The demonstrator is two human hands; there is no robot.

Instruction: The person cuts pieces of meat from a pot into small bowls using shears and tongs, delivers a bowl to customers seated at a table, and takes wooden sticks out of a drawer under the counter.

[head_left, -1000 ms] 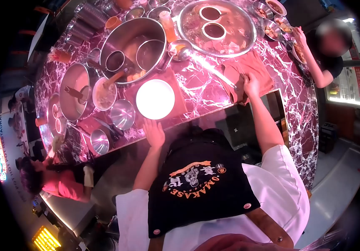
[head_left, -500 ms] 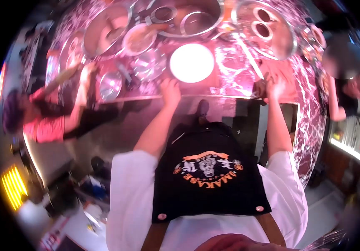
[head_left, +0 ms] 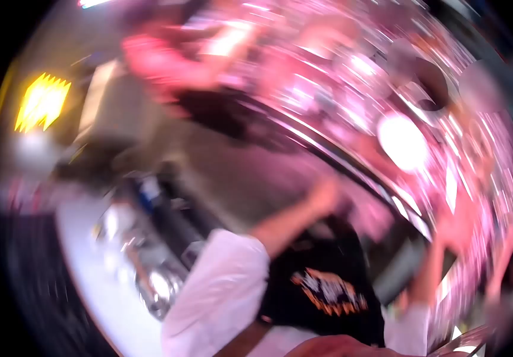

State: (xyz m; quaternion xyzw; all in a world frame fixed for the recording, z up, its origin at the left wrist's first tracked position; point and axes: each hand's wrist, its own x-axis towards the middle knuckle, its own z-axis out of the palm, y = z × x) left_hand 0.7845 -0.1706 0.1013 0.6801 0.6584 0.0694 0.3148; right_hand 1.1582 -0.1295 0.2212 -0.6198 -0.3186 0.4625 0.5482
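The view is heavily smeared by motion. My left hand (head_left: 326, 194) hangs over the floor in front of the counter's edge, away from the dishes; its fingers are blurred. At the right end of the counter, my right hand (head_left: 456, 231) is over the near edge, and I cannot make out whether it holds or touches anything. A bright white round plate (head_left: 402, 143) lies on the counter beyond both hands. A black apron (head_left: 322, 285) with an orange and white print covers my front.
Blurred pots and bowls crowd the pink-lit counter, among them a dark round pot (head_left: 429, 86). A person in a pink shirt (head_left: 164, 65) leans over its left part. Another person's arm (head_left: 502, 262) is at far right. Behind me, a white worktop (head_left: 92, 268) holds a metal bowl (head_left: 162, 291).
The view has swung left, so the counter now slants to the upper right. My left hand has come off the counter's edge. My right hand stays near the counter's right end.
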